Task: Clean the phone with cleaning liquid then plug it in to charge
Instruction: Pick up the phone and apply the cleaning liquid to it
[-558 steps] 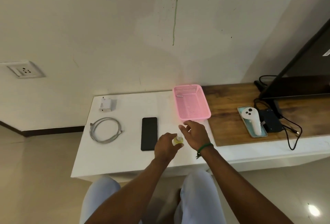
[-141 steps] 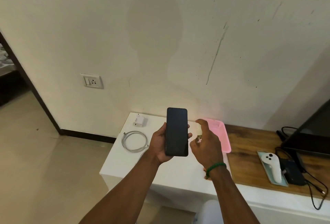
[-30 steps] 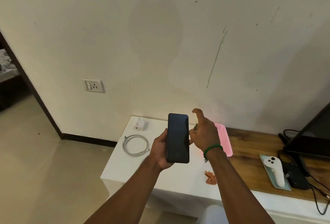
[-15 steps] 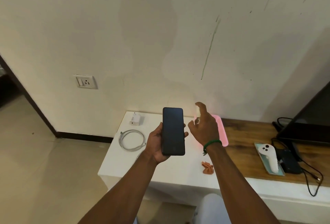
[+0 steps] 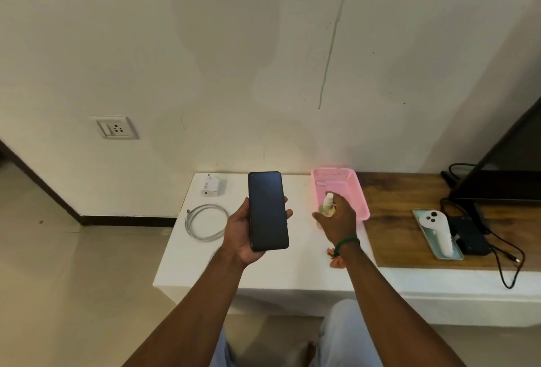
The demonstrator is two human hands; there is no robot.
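Observation:
My left hand (image 5: 243, 237) holds a black phone (image 5: 268, 210) upright above the white table (image 5: 263, 273), its dark screen facing me. To its right, my right hand (image 5: 338, 220) grips a small spray bottle (image 5: 327, 205) of yellowish liquid with a white nozzle, low over the near corner of the pink basket (image 5: 355, 191). An orange cloth (image 5: 335, 258) lies crumpled on the table by my right wrist. A white charger adapter (image 5: 211, 186) and a coiled white cable (image 5: 205, 221) lie at the table's left end. A wall socket (image 5: 114, 127) sits on the wall to the left.
A wooden counter (image 5: 409, 249) continues to the right, carrying a white controller (image 5: 437, 230) on a teal tray, a black box with cables (image 5: 471, 239) and the edge of a dark screen (image 5: 503, 167). Open floor lies left of the table.
My right hand has dropped and moved right with the spray bottle, away from the phone and down toward the pink basket. My left hand still holds the phone upright.

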